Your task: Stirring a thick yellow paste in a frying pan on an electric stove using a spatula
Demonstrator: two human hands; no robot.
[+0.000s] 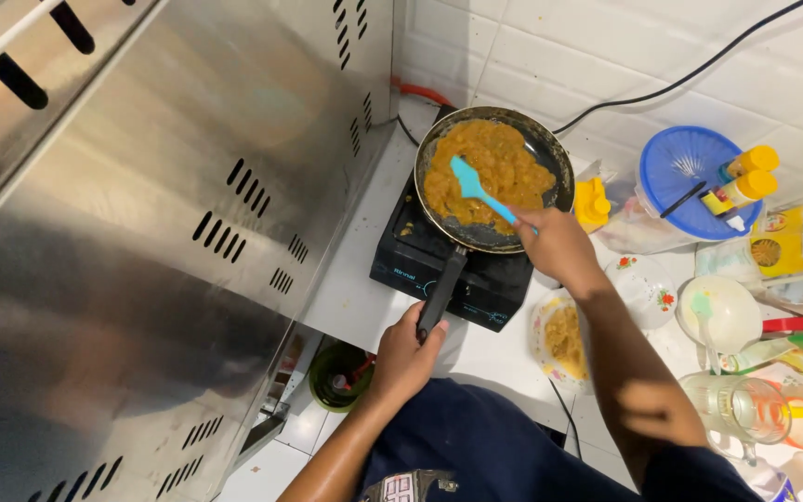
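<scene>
Left hand (404, 353): fingers are closing round the black straight handle (441, 291) of the round dark frying pan (550, 153), at its near end.
Right hand (558, 244): fingers are gripping the light blue silicone spatula (478, 190) by its stem, just past the pan's near rim.
Spatula: its blade is lying tilted in the thick orange-brown sauce (494, 158), near the middle of the pan.
Frying pan: it is sitting on the black single-burner induction cooker (415, 256), handle pointing toward the person.
Sauce: it is covering most of the pan's floor, leaving the right edge bare.
Cooker: it is standing on the white tiled surface (355, 297), against the wall, just beside the large stainless-steel cabinet (160, 232).
Beside the right forearm: a flowered plate holding orange-brown food (564, 342) is lying on the surface.
Further right: a blue round lid (682, 167), two yellow-capped bottles (747, 177), a white bowl (727, 316) and a clear glass mug (741, 409) are crowding together.
</scene>
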